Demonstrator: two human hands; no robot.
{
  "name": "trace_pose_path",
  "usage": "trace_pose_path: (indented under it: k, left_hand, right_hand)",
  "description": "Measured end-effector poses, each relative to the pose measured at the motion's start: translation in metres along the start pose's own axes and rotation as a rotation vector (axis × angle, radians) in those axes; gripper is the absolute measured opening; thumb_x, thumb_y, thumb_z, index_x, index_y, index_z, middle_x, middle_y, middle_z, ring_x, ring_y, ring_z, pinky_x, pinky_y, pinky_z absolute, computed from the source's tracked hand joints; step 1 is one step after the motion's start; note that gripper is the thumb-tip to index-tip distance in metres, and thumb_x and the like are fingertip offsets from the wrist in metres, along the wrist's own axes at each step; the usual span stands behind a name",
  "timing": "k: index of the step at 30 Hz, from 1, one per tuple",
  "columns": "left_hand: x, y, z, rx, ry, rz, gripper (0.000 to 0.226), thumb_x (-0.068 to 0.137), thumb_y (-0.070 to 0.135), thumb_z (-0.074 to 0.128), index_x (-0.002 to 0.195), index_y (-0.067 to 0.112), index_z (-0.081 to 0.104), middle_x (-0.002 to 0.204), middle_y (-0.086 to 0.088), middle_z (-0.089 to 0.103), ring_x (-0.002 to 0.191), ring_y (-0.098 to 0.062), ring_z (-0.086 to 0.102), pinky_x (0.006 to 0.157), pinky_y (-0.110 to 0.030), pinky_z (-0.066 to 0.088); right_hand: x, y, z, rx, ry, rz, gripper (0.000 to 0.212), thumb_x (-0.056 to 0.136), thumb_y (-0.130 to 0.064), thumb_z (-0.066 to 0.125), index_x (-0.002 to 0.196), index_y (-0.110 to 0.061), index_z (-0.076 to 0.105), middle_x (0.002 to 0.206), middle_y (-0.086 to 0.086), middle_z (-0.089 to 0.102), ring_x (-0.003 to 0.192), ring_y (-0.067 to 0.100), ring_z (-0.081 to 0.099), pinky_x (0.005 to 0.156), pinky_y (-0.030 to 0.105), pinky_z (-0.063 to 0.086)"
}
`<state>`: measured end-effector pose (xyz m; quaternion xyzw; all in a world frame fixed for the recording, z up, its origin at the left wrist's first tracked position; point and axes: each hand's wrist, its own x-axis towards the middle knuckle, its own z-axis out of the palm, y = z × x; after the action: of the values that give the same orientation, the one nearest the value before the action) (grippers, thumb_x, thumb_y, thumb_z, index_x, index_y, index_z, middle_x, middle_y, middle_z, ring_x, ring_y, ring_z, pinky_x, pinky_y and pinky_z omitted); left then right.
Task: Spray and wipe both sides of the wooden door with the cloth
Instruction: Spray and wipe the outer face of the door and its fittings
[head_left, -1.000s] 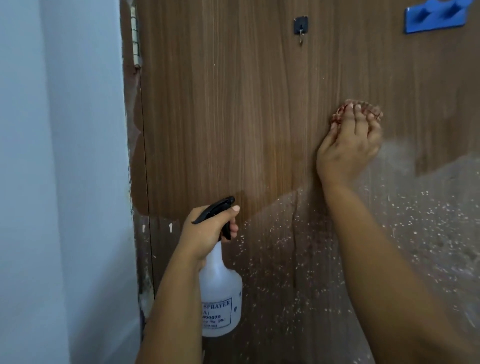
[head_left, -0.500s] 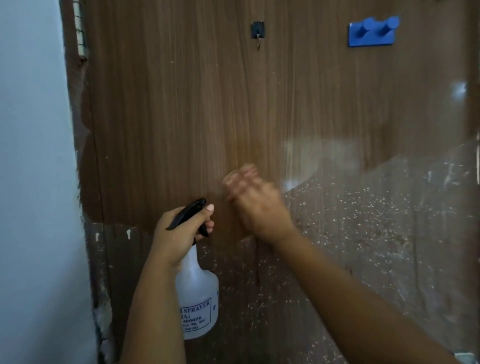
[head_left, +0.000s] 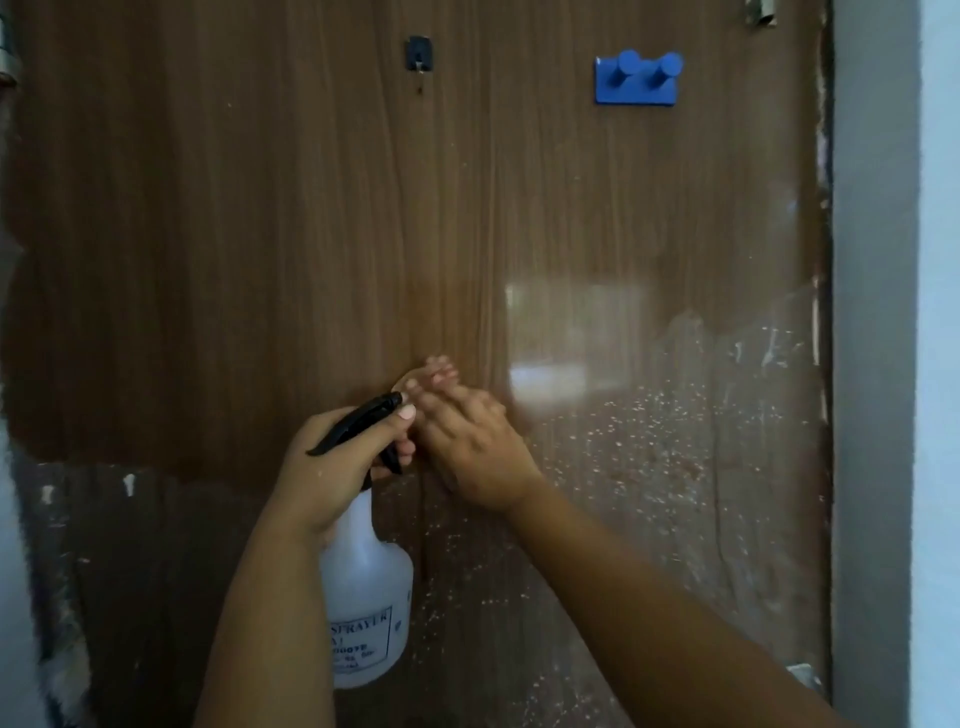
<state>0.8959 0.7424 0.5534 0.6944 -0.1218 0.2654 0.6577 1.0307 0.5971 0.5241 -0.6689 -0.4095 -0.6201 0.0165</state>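
The wooden door (head_left: 260, 234) fills the head view; its lower part is dull and speckled with white flecks, its upper part darker. My left hand (head_left: 337, 467) grips the black trigger head of a white spray bottle (head_left: 366, 597), which hangs upright close to the door. My right hand (head_left: 467, 447) lies against the door just right of the nozzle. Its fingers stretch up and left and are blurred by motion. The cloth is hidden under this hand.
A blue two-peg hook (head_left: 638, 79) and a small black hook (head_left: 418, 53) are fixed high on the door. The grey door frame (head_left: 872, 364) and a pale wall run down the right side. A strip of pale wall (head_left: 10, 571) shows at the left.
My right hand has swept down and left across the door, from the upper right to beside the spray nozzle. The view has shifted right. My left hand keeps the bottle in place.
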Motion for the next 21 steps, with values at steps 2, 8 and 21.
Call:
trace_pose_path:
  k: [2, 8, 21]
  left_hand:
    - [0.004, 0.003, 0.019, 0.005, -0.004, 0.012, 0.022, 0.088, 0.027, 0.073, 0.091, 0.006, 0.075, 0.083, -0.015, 0.074, 0.083, -0.026, 0.073, 0.077, -0.032, 0.061]
    - [0.003, 0.001, 0.069, 0.002, -0.011, -0.001, 0.03, 0.087, 0.033, 0.074, 0.092, 0.004, 0.075, 0.087, -0.014, 0.076, 0.09, -0.031, 0.074, 0.089, -0.042, 0.059]
    - [-0.006, 0.004, 0.17, 0.007, 0.005, 0.035, 0.031, 0.086, 0.034, 0.073, 0.086, 0.002, 0.073, 0.082, -0.016, 0.074, 0.08, -0.026, 0.073, 0.088, -0.045, 0.059]
  right_hand:
    - [-0.012, 0.038, -0.013, 0.007, -0.051, -0.163, 0.045, 0.095, -0.016, 0.057, 0.139, -0.009, 0.053, 0.144, 0.011, 0.052, 0.135, 0.032, 0.043, 0.103, 0.048, 0.042]
    - [-0.055, 0.182, -0.088, -0.044, 0.367, 0.86, 0.043, 0.098, -0.02, 0.048, 0.14, -0.014, 0.052, 0.137, 0.012, 0.056, 0.125, 0.027, 0.042, 0.103, 0.037, 0.039]
    - [-0.068, 0.209, -0.09, -0.071, -0.003, -0.003, 0.045, 0.096, -0.018, 0.056, 0.139, -0.008, 0.054, 0.144, 0.01, 0.052, 0.134, 0.031, 0.044, 0.105, 0.043, 0.037]
